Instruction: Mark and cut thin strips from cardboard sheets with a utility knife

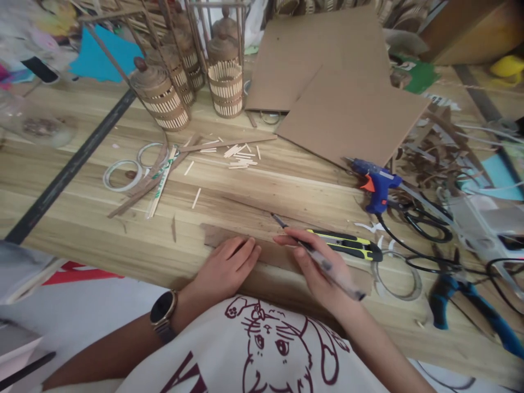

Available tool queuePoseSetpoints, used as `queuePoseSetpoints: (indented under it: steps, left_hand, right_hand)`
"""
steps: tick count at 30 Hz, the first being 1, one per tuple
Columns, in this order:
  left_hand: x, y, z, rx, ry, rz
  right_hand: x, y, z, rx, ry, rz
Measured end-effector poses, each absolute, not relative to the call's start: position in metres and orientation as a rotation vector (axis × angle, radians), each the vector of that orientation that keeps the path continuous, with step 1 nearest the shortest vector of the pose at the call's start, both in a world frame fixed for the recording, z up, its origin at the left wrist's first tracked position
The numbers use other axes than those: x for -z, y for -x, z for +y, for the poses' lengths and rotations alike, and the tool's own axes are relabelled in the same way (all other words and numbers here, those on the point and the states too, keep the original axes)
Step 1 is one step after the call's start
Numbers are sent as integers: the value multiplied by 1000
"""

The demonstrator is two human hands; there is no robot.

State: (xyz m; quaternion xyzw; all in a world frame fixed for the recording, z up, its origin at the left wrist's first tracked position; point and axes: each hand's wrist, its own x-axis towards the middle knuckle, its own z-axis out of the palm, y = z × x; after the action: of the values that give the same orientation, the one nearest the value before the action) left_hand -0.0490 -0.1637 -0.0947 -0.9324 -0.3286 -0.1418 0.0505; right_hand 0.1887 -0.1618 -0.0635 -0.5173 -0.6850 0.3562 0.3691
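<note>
My left hand [233,265] lies flat on a brown cardboard strip [278,256] near the table's front edge, its fingers stretched out and holding nothing. My right hand [313,262] is closed around a pen [327,265]. The pen's dark tip points up and left, over the table just beyond the strip. Right beside that hand, a yellow and black utility knife [347,244] lies along the strip's far side. Parts of the strip are hidden under both hands.
Small wooden sticks [241,155] lie scattered mid-table, near tape rolls [123,174]. Lidded stick-sided cardboard lanterns [164,103] stand behind, beside cardboard sheets [352,109]. At right are a blue glue gun [379,185] with its cord, scissors [428,224] and pliers [442,300].
</note>
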Motion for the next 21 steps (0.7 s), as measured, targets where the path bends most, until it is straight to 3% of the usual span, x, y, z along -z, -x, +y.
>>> queuePoseSetpoints:
  steps: [9,21]
  left_hand:
    - [98,49,-165,412,2876,-1038]
    - [97,47,-163,498,2861,-1025]
  right_hand:
    - [61,-166,-147,-1095,1359,-1505]
    - [57,-150,-130,-1187,1512,-1606]
